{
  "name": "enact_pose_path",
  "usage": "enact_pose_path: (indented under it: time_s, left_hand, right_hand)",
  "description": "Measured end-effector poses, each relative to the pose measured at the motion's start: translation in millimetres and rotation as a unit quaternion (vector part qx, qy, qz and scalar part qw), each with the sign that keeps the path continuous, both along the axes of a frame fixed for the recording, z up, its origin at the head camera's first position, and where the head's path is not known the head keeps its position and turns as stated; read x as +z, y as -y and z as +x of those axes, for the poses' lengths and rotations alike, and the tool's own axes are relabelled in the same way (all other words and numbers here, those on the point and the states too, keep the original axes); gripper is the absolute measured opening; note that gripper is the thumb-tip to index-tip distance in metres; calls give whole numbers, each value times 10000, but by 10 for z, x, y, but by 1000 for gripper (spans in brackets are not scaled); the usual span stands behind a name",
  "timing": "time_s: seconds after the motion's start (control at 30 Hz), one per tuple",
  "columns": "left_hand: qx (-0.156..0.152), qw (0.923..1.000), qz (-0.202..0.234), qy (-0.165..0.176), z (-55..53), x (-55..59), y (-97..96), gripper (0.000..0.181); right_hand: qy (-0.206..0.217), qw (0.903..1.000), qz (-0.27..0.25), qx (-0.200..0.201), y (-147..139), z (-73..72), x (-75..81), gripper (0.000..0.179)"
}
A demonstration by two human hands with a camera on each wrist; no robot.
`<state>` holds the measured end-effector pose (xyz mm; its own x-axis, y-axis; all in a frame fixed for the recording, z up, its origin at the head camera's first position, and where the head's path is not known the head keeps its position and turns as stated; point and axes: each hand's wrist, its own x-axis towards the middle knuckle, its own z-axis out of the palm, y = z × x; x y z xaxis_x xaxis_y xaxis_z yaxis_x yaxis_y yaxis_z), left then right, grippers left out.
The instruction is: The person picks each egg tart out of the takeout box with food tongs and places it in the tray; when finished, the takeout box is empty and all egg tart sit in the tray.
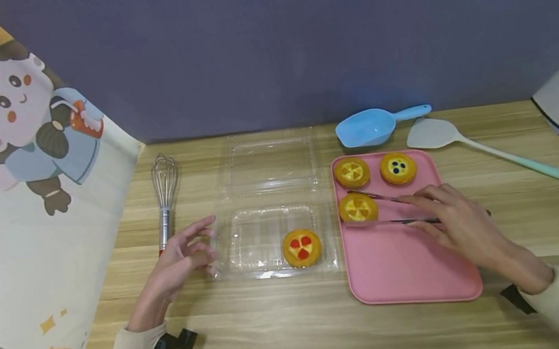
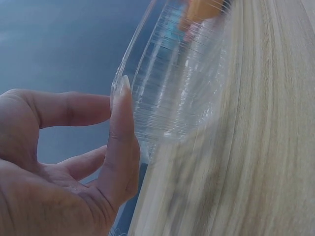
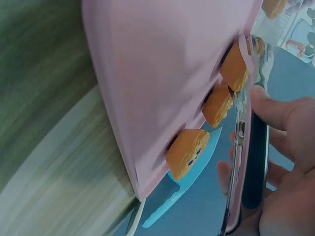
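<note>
My left hand (image 1: 179, 261) is at the left side of a clear plastic clamshell container (image 1: 262, 237), pinching its rim between thumb and fingers in the left wrist view. The container lies open, its lid (image 1: 272, 163) folded back behind it. Inside, at the front right, sits a tart with red topping (image 1: 302, 248). My right hand (image 1: 458, 221) holds metal tongs (image 3: 253, 157) with dark grips over the pink tray (image 1: 412, 276). The tongs' arms lie either side of a tart with orange wedges (image 1: 358, 208). Behind it are another wedge-topped tart (image 1: 352, 172) and one with dark berries (image 1: 398, 168).
A whisk (image 1: 165, 188) lies on the left of the wooden table (image 1: 285, 335). Behind the tray is a blue scoop (image 1: 367, 128); a white spatula with a green handle (image 1: 494, 148) lies to the right. A dark blue panel (image 1: 289, 35) stands along the back.
</note>
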<state>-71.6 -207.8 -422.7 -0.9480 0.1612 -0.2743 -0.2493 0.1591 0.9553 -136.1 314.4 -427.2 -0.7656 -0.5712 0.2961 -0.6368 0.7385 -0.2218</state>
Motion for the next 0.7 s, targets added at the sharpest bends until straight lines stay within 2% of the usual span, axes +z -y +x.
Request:
enact_pose_path:
  time_s: [0.43,0.7]
  left_hand:
    - [45,10000,18,62,-3,-17,-6,81]
    - [24,10000,47,-16,2,-13,-18,80]
  right_hand:
    - [104,9999,-99,73,-19,25,-5,62]
    - [165,9998,-117,70,-21,31,-21,63]
